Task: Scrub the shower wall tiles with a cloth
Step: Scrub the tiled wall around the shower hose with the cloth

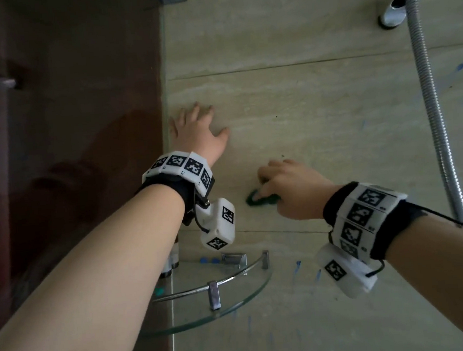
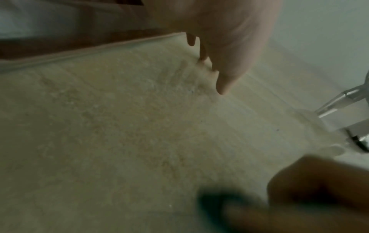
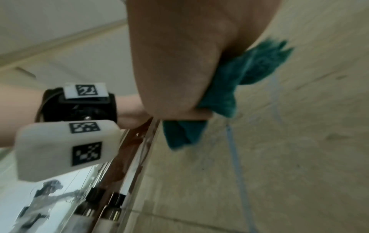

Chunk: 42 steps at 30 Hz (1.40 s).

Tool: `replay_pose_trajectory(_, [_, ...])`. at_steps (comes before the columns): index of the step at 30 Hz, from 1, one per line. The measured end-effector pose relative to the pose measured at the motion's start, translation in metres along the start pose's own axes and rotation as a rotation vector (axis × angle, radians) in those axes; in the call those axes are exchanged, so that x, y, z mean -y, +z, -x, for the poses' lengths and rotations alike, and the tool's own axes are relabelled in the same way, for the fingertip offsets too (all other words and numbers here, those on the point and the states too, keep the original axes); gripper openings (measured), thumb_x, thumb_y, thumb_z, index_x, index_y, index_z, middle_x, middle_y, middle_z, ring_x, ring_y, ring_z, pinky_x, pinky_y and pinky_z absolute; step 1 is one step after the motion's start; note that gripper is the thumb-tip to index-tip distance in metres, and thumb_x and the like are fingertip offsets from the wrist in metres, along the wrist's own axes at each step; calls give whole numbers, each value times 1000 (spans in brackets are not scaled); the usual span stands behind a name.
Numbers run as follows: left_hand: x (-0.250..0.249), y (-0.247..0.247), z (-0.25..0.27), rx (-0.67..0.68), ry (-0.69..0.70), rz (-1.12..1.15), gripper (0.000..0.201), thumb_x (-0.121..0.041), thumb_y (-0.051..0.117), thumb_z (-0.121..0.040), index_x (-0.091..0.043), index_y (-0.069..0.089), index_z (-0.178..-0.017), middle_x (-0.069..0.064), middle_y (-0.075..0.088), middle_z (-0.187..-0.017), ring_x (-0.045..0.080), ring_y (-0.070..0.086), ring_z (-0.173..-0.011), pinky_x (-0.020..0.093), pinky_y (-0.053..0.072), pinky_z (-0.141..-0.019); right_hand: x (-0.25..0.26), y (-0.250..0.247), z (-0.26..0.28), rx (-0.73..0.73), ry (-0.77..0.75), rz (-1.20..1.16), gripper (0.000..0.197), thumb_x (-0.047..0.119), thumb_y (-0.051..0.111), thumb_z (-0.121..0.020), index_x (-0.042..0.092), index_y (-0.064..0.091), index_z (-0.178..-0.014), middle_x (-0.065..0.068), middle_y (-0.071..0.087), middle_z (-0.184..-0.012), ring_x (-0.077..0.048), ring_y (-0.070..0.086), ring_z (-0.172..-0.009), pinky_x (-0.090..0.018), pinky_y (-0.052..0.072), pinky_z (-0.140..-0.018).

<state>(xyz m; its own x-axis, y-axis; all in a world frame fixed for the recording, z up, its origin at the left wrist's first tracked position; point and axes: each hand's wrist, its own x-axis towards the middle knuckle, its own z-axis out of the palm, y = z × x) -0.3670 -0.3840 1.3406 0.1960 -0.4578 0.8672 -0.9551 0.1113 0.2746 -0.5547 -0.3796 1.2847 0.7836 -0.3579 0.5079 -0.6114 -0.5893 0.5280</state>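
My right hand (image 1: 284, 187) grips a bunched dark green cloth (image 1: 261, 199) and presses it against the beige wall tiles (image 1: 316, 107). In the right wrist view the teal-green cloth (image 3: 239, 82) sticks out from under my right hand (image 3: 179, 63) against the tile. My left hand (image 1: 193, 128) lies flat on the tile with spread fingers, up and left of the cloth, near the wall corner. In the left wrist view my left hand's fingertips (image 2: 223, 88) touch the tile, and the cloth (image 2: 219, 203) shows blurred at the bottom.
Blue marks (image 1: 461, 67) dot the tile at right and blue streaks (image 1: 298, 265) run below the cloth. A chrome shower hose (image 1: 431, 104) hangs at right. A glass corner shelf (image 1: 214, 290) with bottles (image 1: 173, 260) sits below my hands. A dark brown wall (image 1: 69, 132) stands left.
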Motion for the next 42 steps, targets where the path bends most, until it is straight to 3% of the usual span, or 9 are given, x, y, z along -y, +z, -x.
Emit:
replay_pose_trajectory(3, [4, -11, 5, -176, -49, 134, 34, -31, 51, -95, -22, 59, -126, -1, 43, -145, 24, 30, -136, 35, 19, -113, -7, -5, 3, -387, 146, -229, 46, 4, 48, -83, 14, 62, -126, -12, 52, -102, -33, 50, -87, -35, 41, -62])
replay_pose_trajectory(5, [4, -14, 11, -239, -108, 325, 20, -22, 52, -94, -18, 64, -109, 1, 54, -128, 24, 45, -121, 30, 34, -99, -6, -8, -5, -539, 314, -447, 45, 7, 50, -90, 10, 52, -135, -9, 44, -110, -29, 49, -90, -40, 48, -72])
replay_pose_trajectory(10, [-5, -27, 25, 96, -257, 1014, 19, -25, 54, -97, -12, 64, -87, 4, 67, -81, 19, 63, -74, 25, 48, -65, 10, -21, -32, -603, 500, -1125, 39, 10, 47, -92, 8, 42, -131, 1, 28, -116, -23, 38, -110, -39, 38, -105])
replay_pose_trajectory(14, [-16, -39, 38, 354, -178, 1073, 38, -46, 55, -93, -11, 68, -102, 5, 71, -99, 18, 68, -92, 30, 55, -76, 22, -24, -45, -472, 449, -1234, 75, 15, 51, -71, 9, 33, -144, 5, 26, -116, -25, 35, -117, -44, 41, -104])
replay_pose_trajectory(18, [-20, -39, 48, 316, -243, 1054, 29, -41, 66, -87, -16, 62, -101, 4, 66, -111, 17, 62, -106, 34, 56, -80, 28, -25, -50, -404, 425, -1268, 74, -9, 48, -77, 10, 30, -147, 6, 23, -124, -25, 36, -118, -30, 53, -76])
replay_pose_trajectory(23, [-14, -42, 57, 277, -261, 989, 33, -24, 65, -91, -13, 56, -120, 2, 63, -106, 13, 62, -93, 19, 53, -67, 34, -25, -48, -380, 402, -1600, 78, -21, 38, -75, 13, 32, -145, -1, 30, -129, -23, 45, -110, -22, 52, -64])
replay_pose_trajectory(29, [1, -42, 61, 205, -363, 981, 22, -5, 52, -97, -13, 50, -116, 8, 59, -123, 23, 59, -110, 35, 49, -96, 34, -13, -44, -401, 382, -1653, 54, -8, 47, -88, 14, 48, -137, -14, 55, -126, -21, 63, -100, -25, 53, -79])
replay_pose_trajectory(34, [4, -42, 65, 139, -496, 1109, 17, -2, 45, -96, -18, 51, -97, 12, 61, -106, 22, 61, -87, 31, 53, -69, 42, -6, -45, -486, 359, -1652, 36, -2, 58, -90, 21, 57, -118, -12, 63, -115, -21, 67, -92, -26, 56, -78])
replay_pose_trajectory(42, [5, -55, 69, 107, -458, 1108, 10, -20, 60, -94, -15, 64, -87, 5, 68, -80, 18, 66, -72, 28, 53, -66, 50, -3, -55, -591, 392, -1782, 32, -8, 61, -86, 18, 61, -105, -6, 63, -105, -27, 64, -103, -35, 56, -85])
